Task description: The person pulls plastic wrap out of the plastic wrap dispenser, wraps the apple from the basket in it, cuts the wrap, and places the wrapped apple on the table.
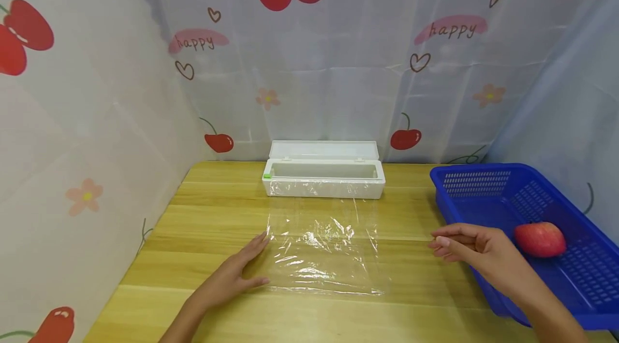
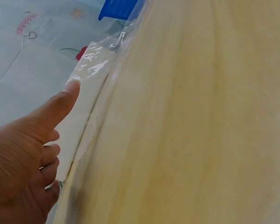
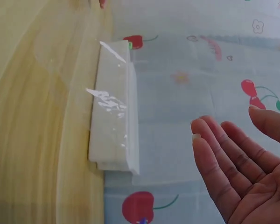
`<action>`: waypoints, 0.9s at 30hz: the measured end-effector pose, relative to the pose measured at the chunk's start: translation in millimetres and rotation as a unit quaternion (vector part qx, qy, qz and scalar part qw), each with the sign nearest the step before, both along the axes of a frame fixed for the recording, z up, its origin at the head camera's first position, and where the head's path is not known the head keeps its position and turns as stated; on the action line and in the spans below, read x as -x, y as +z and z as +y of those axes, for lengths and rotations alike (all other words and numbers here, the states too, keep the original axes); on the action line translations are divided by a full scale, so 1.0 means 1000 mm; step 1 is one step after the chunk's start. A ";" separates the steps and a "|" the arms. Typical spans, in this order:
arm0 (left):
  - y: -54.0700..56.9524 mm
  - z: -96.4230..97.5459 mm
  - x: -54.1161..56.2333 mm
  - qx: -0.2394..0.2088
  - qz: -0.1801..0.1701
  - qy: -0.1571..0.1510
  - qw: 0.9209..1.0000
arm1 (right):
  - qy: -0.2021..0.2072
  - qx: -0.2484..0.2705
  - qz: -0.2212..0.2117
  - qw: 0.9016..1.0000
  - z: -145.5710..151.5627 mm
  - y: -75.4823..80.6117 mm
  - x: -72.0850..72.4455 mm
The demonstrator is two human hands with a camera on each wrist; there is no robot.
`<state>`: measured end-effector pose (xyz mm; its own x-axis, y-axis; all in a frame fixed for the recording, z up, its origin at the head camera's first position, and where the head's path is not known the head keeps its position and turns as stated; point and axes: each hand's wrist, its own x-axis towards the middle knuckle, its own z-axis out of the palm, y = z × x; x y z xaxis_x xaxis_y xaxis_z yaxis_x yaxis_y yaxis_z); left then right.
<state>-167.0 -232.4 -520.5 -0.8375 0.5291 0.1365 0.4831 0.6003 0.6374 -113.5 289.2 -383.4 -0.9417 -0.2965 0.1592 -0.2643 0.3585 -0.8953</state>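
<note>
A sheet of clear plastic wrap (image 1: pixel 319 257) lies over the wooden table, running back to a white wrap dispenser box (image 1: pixel 324 188) whose lid is raised. My left hand (image 1: pixel 227 278) is at the sheet's left edge, fingers extended and thumb apart, fingertips right at the film. My right hand (image 1: pixel 488 257) hovers to the right of the sheet by the blue basket, fingers loosely bent, holding nothing; in the right wrist view its palm (image 3: pixel 256 196) shows bare. A red apple (image 1: pixel 540 239) sits in the basket, just beyond the right wrist.
The blue plastic basket (image 1: pixel 452 198) takes up the table's right side. A small green piece (image 1: pixel 267 176) sits at the dispenser's left corner. Cherry-printed curtains (image 1: pixel 329 74) close off the back and both sides of the wooden table (image 1: pixel 203 214).
</note>
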 end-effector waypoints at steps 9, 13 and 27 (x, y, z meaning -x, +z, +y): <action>-0.011 -0.007 0.005 -0.016 -0.017 0.006 1.000 | -0.049 -0.070 0.034 0.996 0.042 0.021 0.006; -0.016 -0.010 0.007 -0.016 -0.014 0.015 1.000 | -0.081 -0.086 0.036 0.992 0.059 0.019 0.013; -0.029 -0.008 0.009 -0.036 0.013 -0.009 0.999 | -0.134 -0.134 0.040 0.981 0.108 0.012 0.021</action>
